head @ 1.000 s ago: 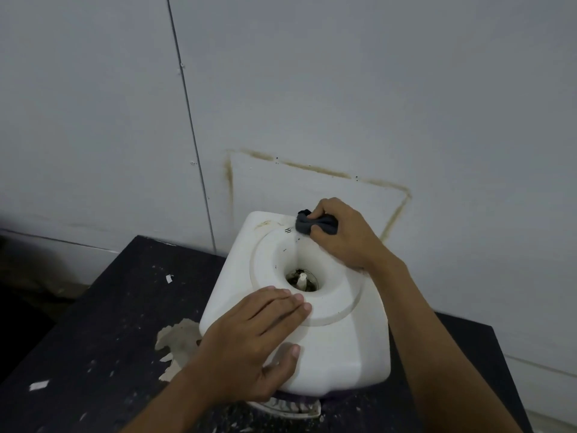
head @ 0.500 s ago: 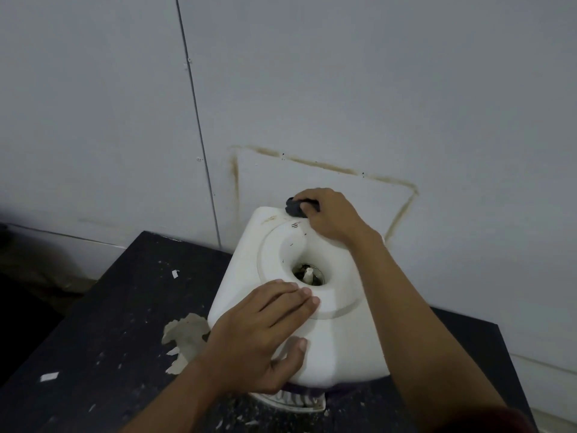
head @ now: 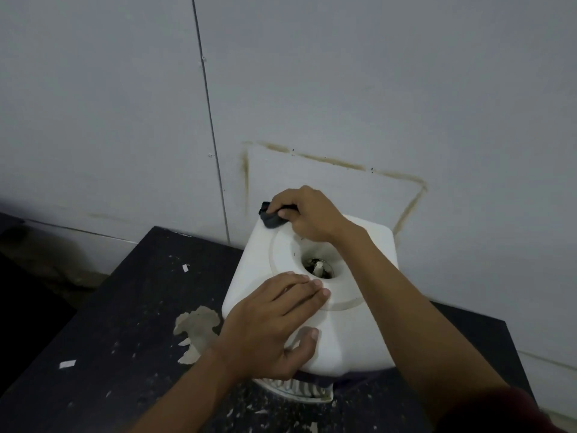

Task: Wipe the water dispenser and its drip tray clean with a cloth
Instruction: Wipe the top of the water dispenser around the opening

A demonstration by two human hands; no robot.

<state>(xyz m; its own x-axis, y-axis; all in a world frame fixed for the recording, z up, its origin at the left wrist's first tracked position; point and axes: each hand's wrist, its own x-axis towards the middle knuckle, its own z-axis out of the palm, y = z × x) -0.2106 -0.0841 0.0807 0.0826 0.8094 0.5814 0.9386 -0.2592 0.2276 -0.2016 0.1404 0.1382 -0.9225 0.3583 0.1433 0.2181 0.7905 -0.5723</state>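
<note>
Dark and scuffed, the counter [head: 109, 323] is spotted with pale flecks and paper scraps [head: 67, 364], and one patch [head: 196, 326] of its coating is chipped away. Nearest to me, under the front of the machine, the drip tray [head: 299, 393] sticks out a little; I judge it is not wiped yet. Above it the left hand [head: 268, 332] rests on the white water dispenser [head: 352, 332], which stands at the back of the counter close to the wall. Its fingers lie straight and flat on the raised ring of the top, the thumb is on the front face, and they hold nothing, only steady the body. In the middle of the top, the round opening [head: 318, 267] looks dirty inside. Farther back, the right hand [head: 312, 214] has its fingers curled around a small dark cloth [head: 271, 220], bunched into a wad and pressed on the far left corner of the top. Behind, the grey wall [head: 343, 73] carries a brown outline stain [head: 331, 162]. The wad is small and sits at the very edge, so a hard stroke could push it off the corner and drop it behind the machine. A strong push could also slide the body if the left hand relaxes, and this might knock the tray out of place.
</note>
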